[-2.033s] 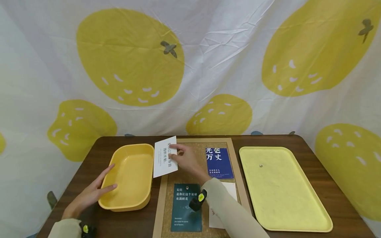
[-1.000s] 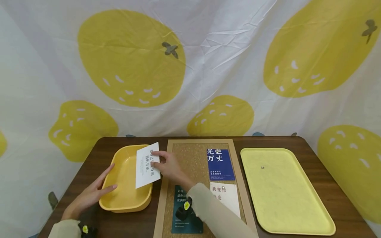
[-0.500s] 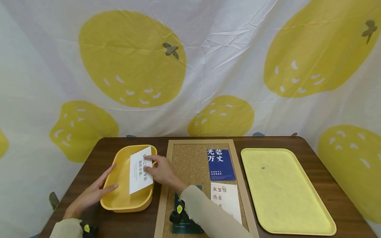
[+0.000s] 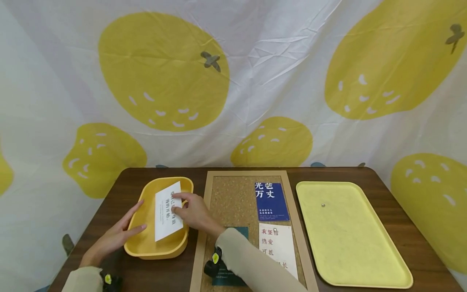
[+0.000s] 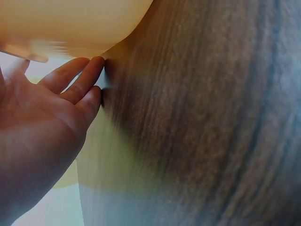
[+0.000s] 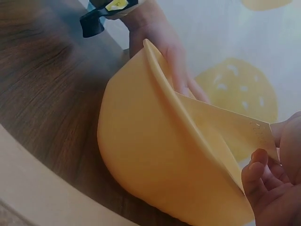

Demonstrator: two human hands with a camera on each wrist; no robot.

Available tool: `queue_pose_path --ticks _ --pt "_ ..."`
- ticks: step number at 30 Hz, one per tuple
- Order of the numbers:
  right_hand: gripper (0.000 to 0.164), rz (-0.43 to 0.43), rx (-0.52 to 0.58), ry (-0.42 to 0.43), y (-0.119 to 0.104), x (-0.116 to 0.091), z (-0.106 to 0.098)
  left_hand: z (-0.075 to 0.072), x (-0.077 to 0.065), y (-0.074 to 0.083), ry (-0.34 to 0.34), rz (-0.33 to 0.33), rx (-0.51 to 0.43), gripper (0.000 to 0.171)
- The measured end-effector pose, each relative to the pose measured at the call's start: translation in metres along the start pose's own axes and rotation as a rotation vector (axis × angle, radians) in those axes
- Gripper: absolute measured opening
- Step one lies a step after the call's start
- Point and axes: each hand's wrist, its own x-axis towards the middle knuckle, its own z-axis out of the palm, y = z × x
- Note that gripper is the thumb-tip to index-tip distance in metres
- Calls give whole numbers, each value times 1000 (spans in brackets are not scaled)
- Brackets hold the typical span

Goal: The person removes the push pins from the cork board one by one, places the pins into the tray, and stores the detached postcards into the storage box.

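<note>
A white card (image 4: pixel 166 227) printed with dark Chinese characters is tilted over the yellow basin (image 4: pixel 140 254). My right hand (image 4: pixel 197 215) pinches its right edge between thumb and fingers. On the basin's left side, my left hand (image 4: pixel 111 239) holds the rim, with the thumb reaching over the inside. From the left wrist, the other fingers (image 5: pixel 87 80) show outside, below the basin's wall (image 5: pixel 70 28). The right wrist view shows the card's back (image 6: pixel 230 122) above the rim, with right-hand fingers (image 6: pixel 258 169) at its end.
Right of the basin lies a framed cork board (image 4: pixel 230 202) bearing a blue card (image 4: pixel 271 205), a cream card (image 4: pixel 275 243) and a dark green card (image 4: pixel 238 233), the last partly under my right arm. A pale yellow tray (image 4: pixel 354 239) holds a small shiny pin (image 4: pixel 322 205) at the right.
My right hand has carried the white card leftward from the cork board's upper left edge to over the basin. The left hand has stayed at the basin's rim.
</note>
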Motion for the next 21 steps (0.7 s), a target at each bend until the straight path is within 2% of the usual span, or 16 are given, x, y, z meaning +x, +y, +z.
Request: queue_pose_path --ticks 4,12,21 --pt "38 -7 7 -2 -1 0 5 1 -1 -1 4 16 -6 89" --pt "38 2 -20 1 2 0 13 2 -2 0 -17 -24 -21 90" --pt "39 34 -56 12 1 3 16 0 -3 0 2 27 -10 85"
